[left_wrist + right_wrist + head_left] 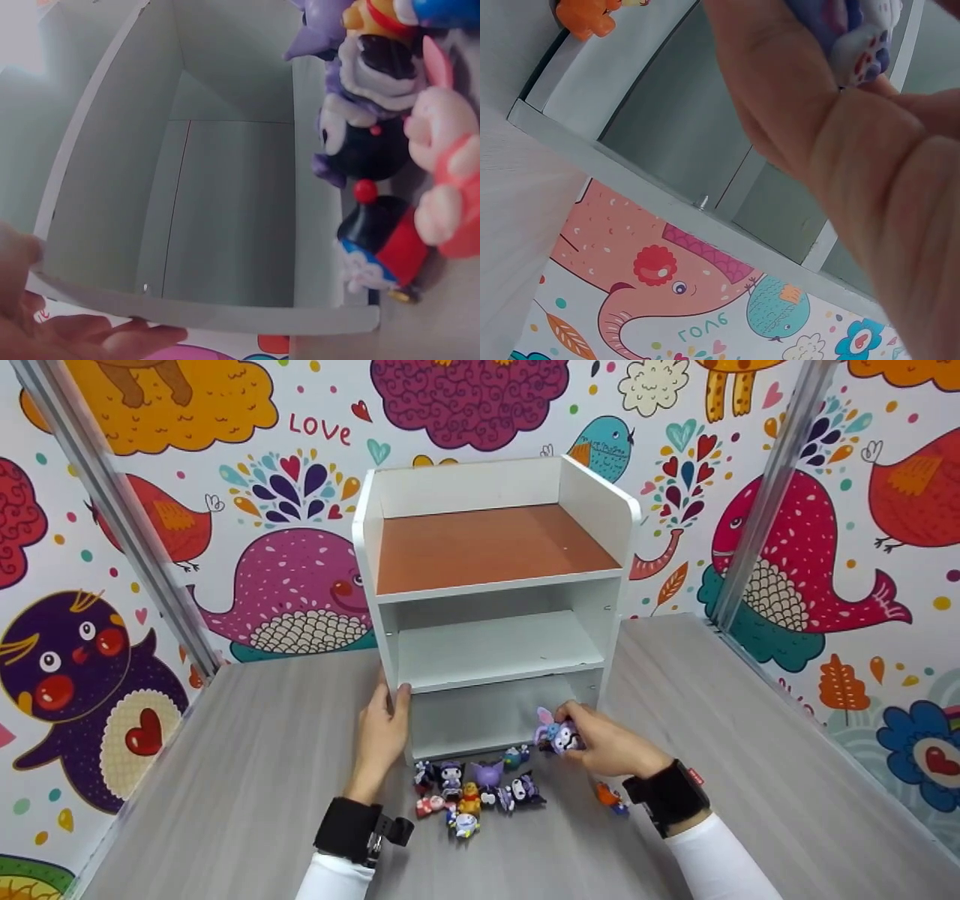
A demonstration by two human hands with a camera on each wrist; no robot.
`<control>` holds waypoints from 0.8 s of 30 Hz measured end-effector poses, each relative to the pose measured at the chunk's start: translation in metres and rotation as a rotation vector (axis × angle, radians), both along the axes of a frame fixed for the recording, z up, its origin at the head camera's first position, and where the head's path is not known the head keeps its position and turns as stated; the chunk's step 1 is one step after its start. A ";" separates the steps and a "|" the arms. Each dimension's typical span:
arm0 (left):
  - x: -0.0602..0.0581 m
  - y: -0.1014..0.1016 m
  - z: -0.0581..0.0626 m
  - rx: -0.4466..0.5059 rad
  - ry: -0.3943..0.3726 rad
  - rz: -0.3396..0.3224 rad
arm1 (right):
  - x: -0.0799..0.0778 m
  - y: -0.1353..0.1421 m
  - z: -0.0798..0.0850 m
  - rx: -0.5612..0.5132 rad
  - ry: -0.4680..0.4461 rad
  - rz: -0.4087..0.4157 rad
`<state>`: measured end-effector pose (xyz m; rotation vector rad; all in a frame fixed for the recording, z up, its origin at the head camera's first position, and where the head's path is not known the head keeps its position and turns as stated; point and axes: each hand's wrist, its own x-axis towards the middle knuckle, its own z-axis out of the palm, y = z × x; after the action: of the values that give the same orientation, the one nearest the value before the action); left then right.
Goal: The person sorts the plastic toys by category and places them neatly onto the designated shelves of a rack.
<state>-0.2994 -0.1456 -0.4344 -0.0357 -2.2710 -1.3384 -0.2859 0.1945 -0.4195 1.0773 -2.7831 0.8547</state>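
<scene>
A white shelf unit with a brown top board stands on the wooden-look table. My left hand grips its left side panel, thumb at the front edge and fingers round the outside. Just before the lowest compartment, my right hand holds a purple figurine with long ears; in the right wrist view the figurine is partly hidden by that hand. Several small figurines lie or stand between the hands, among them a purple-headed one, a yellow bear and a pink pig.
An orange-and-blue figurine lies apart, below my right hand. Behind the shelf unit and along both sides stand walls with cartoon animals, framed by metal posts. The grey table extends left and right of the unit.
</scene>
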 end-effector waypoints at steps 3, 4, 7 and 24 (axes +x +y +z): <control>0.000 0.000 0.000 -0.001 0.004 -0.002 | 0.000 0.000 0.000 -0.027 -0.023 -0.005; 0.000 0.000 0.000 -0.002 0.006 -0.002 | 0.000 0.000 0.000 -0.036 -0.034 -0.008; 0.000 0.000 0.000 0.000 0.004 -0.001 | -0.001 0.000 0.001 -0.057 -0.056 -0.013; 0.000 0.002 -0.001 0.037 -0.002 0.016 | 0.002 -0.002 0.003 -0.048 -0.090 -0.070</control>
<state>-0.2997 -0.1438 -0.4353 -0.0036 -2.2430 -1.3730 -0.2841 0.1927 -0.4162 0.9510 -2.8372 0.9806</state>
